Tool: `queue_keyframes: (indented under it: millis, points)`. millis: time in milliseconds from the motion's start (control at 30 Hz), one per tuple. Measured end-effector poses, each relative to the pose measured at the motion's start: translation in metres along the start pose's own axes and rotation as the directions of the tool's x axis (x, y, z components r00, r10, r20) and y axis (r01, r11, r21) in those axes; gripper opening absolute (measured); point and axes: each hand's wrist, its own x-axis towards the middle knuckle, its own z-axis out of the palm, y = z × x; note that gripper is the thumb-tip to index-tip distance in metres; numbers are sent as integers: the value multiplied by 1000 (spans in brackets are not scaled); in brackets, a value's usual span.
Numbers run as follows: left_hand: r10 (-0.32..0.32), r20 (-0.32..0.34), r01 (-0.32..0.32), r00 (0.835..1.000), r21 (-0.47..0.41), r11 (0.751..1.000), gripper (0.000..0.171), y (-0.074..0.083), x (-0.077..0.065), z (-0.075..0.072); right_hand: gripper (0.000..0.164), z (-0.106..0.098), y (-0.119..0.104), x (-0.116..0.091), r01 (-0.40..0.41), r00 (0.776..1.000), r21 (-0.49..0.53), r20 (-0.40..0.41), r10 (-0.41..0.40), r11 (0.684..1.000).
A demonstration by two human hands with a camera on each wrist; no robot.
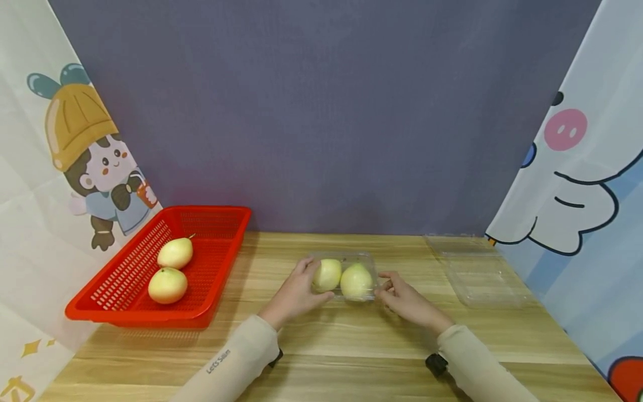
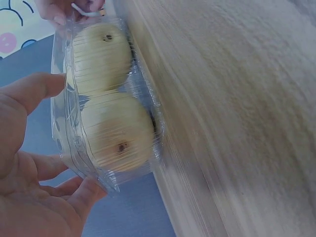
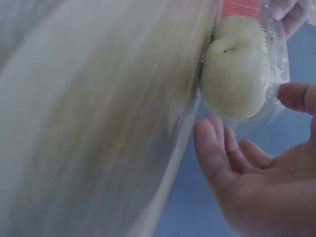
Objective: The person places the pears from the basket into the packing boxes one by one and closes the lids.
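Note:
Two pale yellow pears (image 1: 356, 281) sit side by side in a clear plastic clamshell box (image 2: 94, 163), which rests on the wooden table and looks closed. My left hand (image 1: 301, 295) holds the box's left end, its thumb along the front and its fingers toward the back. In the left wrist view, the thumb meets the rim and the fingertips bend round the end. At the right end is my right hand (image 1: 406, 301). Its thumb (image 3: 296, 96) touches the rim while the other fingers sit loosely beside the end wall, with no clear grip.
To the left stands a red plastic basket (image 1: 221, 279) with two more pears (image 1: 168, 285) inside. Another clear plastic box (image 1: 484, 279) lies open at the right of the table (image 1: 351, 357). A dark grey panel (image 1: 326, 111) rises behind, with printed cloths at both sides.

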Motion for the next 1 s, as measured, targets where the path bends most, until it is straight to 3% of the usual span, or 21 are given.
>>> queue_keyframes:
  millis: [267, 533, 833, 1000]
  points:
    - [5, -8, -5, 1000, 7, 1000, 85, -1, 1, 0, 69, 6, -8, -1, 144, 981, -197, -99, -165, 970]
    - [-8, 0, 8, 1000, 1, 1000, 85, 0, 1, 0, 68, 15, -16, 3, 219, 940, -364, -171, -296, 905]
    - [-3, 1, 3, 1000, -9, 1000, 85, 0, 0, -1, 47, 20, -24, 8, 301, 887, -533, -146, -437, 791]
    - [-6, -4, 6, 1000, -10, 1000, 84, 0, 0, -1, 44, 21, -25, 8, 314, 884, -567, -119, -453, 762]
